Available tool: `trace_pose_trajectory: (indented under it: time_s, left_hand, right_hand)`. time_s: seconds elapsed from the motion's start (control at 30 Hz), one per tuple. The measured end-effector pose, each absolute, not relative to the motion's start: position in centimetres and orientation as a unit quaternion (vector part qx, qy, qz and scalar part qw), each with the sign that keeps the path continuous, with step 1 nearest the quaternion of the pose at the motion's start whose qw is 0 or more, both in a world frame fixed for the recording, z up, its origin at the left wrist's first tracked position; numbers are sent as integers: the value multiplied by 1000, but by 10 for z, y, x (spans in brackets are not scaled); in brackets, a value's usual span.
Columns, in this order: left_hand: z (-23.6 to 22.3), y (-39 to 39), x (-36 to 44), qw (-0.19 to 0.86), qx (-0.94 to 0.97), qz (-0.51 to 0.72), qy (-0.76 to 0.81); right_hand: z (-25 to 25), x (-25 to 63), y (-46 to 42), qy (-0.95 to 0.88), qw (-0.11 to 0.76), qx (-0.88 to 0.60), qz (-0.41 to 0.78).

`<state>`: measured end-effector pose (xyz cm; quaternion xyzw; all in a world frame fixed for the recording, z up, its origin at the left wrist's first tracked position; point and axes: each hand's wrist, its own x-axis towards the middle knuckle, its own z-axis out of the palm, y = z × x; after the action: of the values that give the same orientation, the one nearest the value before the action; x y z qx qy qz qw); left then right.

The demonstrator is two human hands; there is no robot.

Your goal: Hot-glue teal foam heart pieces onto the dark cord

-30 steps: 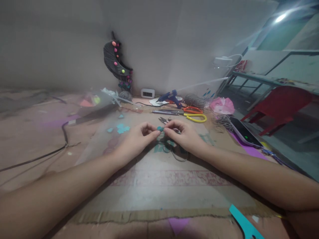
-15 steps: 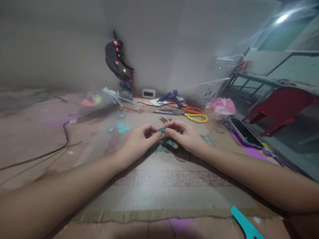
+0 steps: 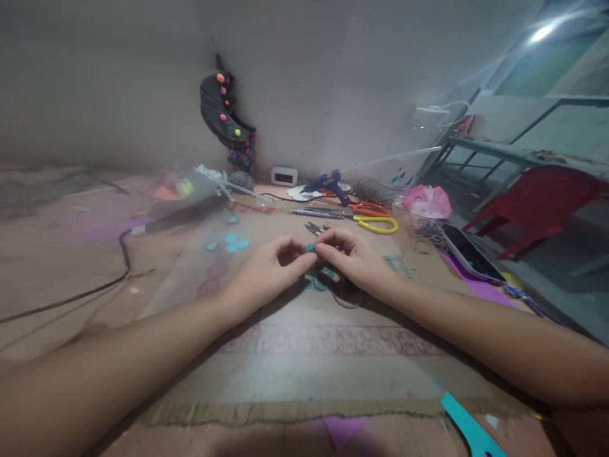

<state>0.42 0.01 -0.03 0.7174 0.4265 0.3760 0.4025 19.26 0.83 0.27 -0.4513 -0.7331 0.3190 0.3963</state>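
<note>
Between my fingertips is a small teal piece (image 3: 309, 248), perhaps paper or felt; its exact shape is mostly covered. My left hand (image 3: 285, 263) pinches it from the left side. From the right, my right hand (image 3: 354, 257) closes thumb and forefinger on it too. A thin grey cord (image 3: 345, 303) loops down below the right hand onto the board. Under the hands lie more teal pieces (image 3: 318, 281), partly hidden. Small light-blue cutouts (image 3: 233, 243) rest on the board to the left of my left hand.
A cardboard board (image 3: 285, 374) lies in front of me. Beyond my hands are yellow-handled scissors (image 3: 378, 224), a blue glue gun (image 3: 328, 184) and a white clock (image 3: 284, 176). A phone (image 3: 471, 251) sits at right, and a black crescent ornament (image 3: 216, 108) hangs on the wall.
My left fingertips have shifted slightly right, nearer the right ones. The teal piece has turned a little and is still held. Elsewhere nothing has visibly moved.
</note>
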Motion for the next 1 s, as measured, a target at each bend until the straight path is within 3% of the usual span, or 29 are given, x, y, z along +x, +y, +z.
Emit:
trace_pose_trajectory:
  time_s: [0.37, 0.63, 1.0]
  left_hand:
    - [-4, 2, 1, 373, 732, 389, 417]
    - [1, -3, 1, 322, 760, 371, 425]
    - [0, -4, 2, 321, 769, 360, 419]
  right_hand:
    - [-2, 195, 9, -711, 409, -425, 382]
    - [6, 193, 5, -755, 393, -438, 289]
    - [6, 194, 4, -765, 386, -439, 270]
